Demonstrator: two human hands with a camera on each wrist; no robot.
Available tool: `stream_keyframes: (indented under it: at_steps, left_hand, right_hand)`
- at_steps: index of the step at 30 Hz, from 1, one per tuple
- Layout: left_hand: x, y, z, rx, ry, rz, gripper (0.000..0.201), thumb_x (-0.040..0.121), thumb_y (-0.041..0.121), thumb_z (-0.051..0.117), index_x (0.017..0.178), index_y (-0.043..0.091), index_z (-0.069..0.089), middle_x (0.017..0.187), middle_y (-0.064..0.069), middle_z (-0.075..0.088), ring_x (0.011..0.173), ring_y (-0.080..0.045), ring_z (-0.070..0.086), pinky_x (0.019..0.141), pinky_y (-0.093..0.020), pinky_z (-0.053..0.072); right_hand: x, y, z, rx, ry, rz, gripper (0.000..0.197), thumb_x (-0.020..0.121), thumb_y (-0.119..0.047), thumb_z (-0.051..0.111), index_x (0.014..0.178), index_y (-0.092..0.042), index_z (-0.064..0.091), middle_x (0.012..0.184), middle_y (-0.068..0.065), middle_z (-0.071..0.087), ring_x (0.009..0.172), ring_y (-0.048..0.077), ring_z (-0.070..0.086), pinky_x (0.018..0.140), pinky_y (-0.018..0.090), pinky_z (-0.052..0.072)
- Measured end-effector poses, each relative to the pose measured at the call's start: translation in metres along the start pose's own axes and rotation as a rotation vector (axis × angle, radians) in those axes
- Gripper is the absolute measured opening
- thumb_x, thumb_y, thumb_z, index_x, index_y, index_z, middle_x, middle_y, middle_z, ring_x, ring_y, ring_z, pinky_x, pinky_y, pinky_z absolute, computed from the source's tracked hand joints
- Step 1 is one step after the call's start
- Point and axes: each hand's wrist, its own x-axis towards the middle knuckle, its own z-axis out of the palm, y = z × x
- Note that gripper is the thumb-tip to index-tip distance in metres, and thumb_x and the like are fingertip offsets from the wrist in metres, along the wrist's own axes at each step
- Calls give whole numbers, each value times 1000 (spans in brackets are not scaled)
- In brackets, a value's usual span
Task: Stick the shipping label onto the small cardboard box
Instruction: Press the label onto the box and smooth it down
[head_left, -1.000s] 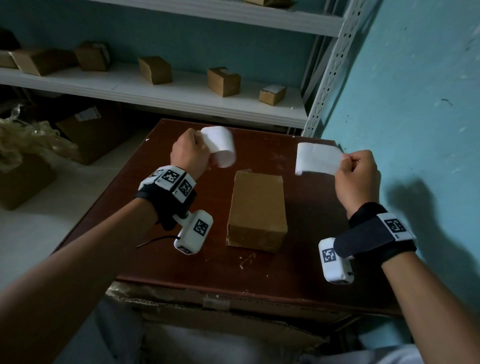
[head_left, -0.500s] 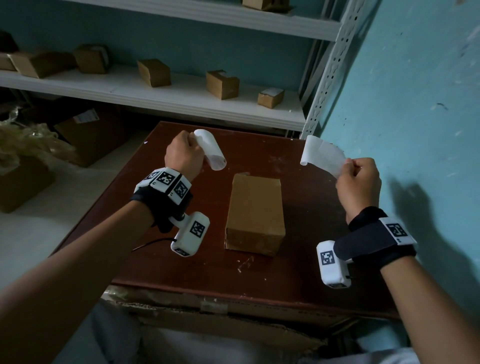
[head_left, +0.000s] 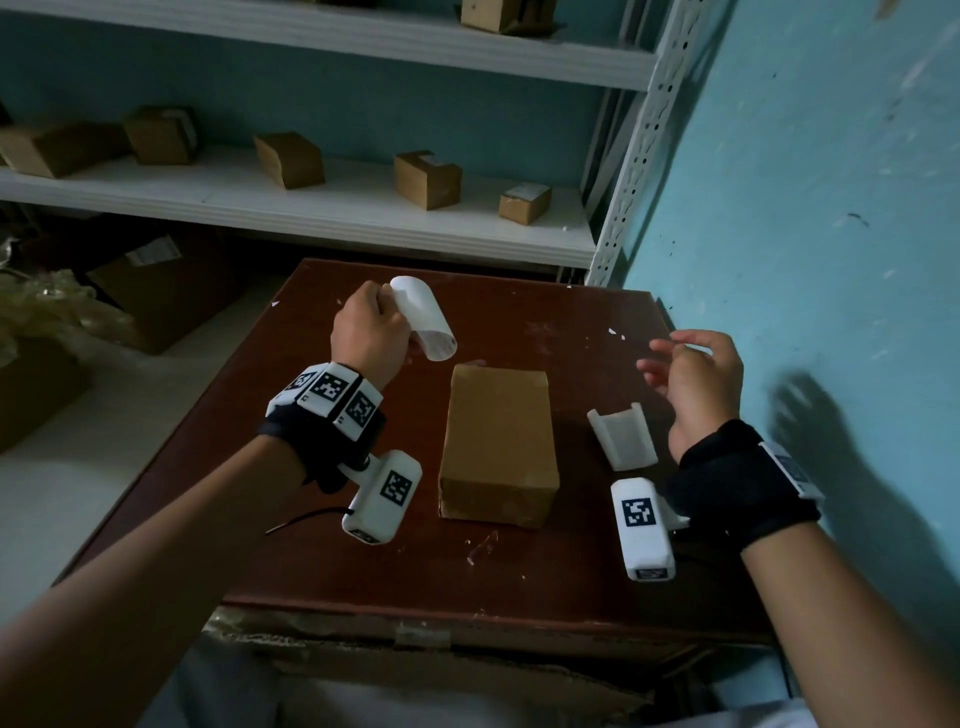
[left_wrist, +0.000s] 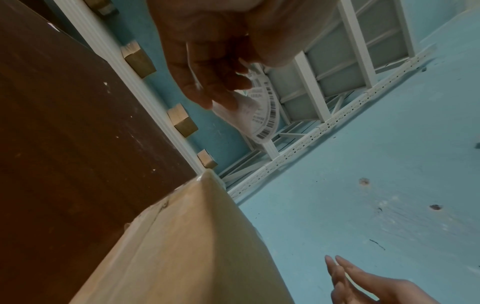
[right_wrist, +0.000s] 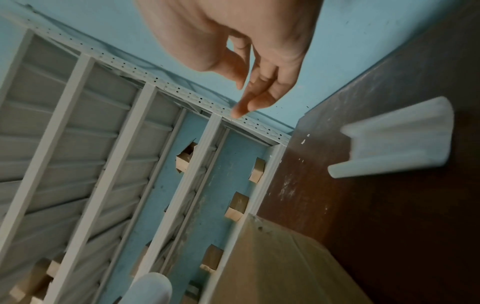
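Note:
A small cardboard box (head_left: 497, 439) (left_wrist: 182, 242) (right_wrist: 272, 267) lies in the middle of the brown table (head_left: 587, 561). My left hand (head_left: 370, 338) (left_wrist: 207, 67) is above the table just left of and beyond the box and pinches a curled white shipping label (head_left: 425, 325) (left_wrist: 255, 111) with barcodes printed on it. My right hand (head_left: 693, 382) (right_wrist: 246, 67) hovers to the right of the box, fingers loose and holding nothing. A curled white backing sheet (head_left: 621, 435) (right_wrist: 392, 139) lies on the table between the box and the right hand.
White metal shelving (head_left: 322, 202) stands behind the table with several small cardboard boxes (head_left: 427, 179) on it. A blue wall (head_left: 810, 208) runs close along the table's right side. Larger cartons (head_left: 156, 291) sit on the floor at the left.
My right hand has let go of the white backing sheet, which now lies on the table, and its fingers have opened. The left hand still holds the curled label.

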Motion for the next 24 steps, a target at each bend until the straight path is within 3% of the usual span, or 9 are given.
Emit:
stream_keyframes:
  at_steps: [4,7,9,11,14,16,20,24]
  left_hand:
    - [-1,3,4,-9,-10,17,29,102,26,33,103,4,53,86,-9,57,68,-25,62,63,-37,56]
    - [-2,5,10,-3,-9,37,27,103,26,33,98,6,51,79,-3,53,62,-18,58,55,-30,49]
    - [-3,8,14,-11,-11,50,27,103,26,33,98,7,51,81,-4,54,63,-19,59,55,-32,51]
    - [-5,9,17,-29,-26,50,27,103,27,33,98,7,51,84,-8,57,67,-23,62,58,-35,55]
    - [-6,12,21,-22,-30,57,26,103,26,32,96,8,50,77,-3,52,58,-14,54,47,-22,43]
    - [-6,13,23,-9,-29,58,27,103,26,32,94,8,50,73,0,50,55,-11,51,43,-18,39]
    - [-6,15,25,-36,-14,48,29,102,28,33,90,8,51,77,-5,55,70,-26,62,60,-38,54]
    - [-9,16,25,-46,-22,40,29,101,29,34,92,9,53,83,-9,60,77,-31,65,69,-45,56]
  right_hand:
    - [1,0,2,-84,28,-107,20,92,-1,42,102,-15,52,106,7,62,64,10,64,62,25,51]
    - [-8,-1,8,-297,-17,-380,11,95,-11,46,103,-16,53,108,5,59,77,15,66,66,21,48]
    - [-20,-3,15,-387,-94,-573,12,95,-11,49,105,-13,56,106,2,56,82,16,63,68,15,47]
    - [-32,-4,24,-429,-189,-693,12,94,-9,52,103,-11,60,106,2,54,84,8,59,68,8,45]
    - [-47,-3,36,-445,-342,-811,16,93,-9,53,99,-15,66,111,1,54,93,-3,52,75,5,42]
    - [-56,-1,41,-461,-444,-861,21,93,-7,54,99,-17,71,116,-1,54,100,-3,51,82,6,43]
    - [-66,5,51,-501,-560,-925,27,91,-7,54,109,-16,72,130,1,51,110,8,53,92,16,46]
    - [-67,12,59,-599,-557,-954,32,89,-7,54,116,-14,68,135,3,49,114,15,52,94,32,50]
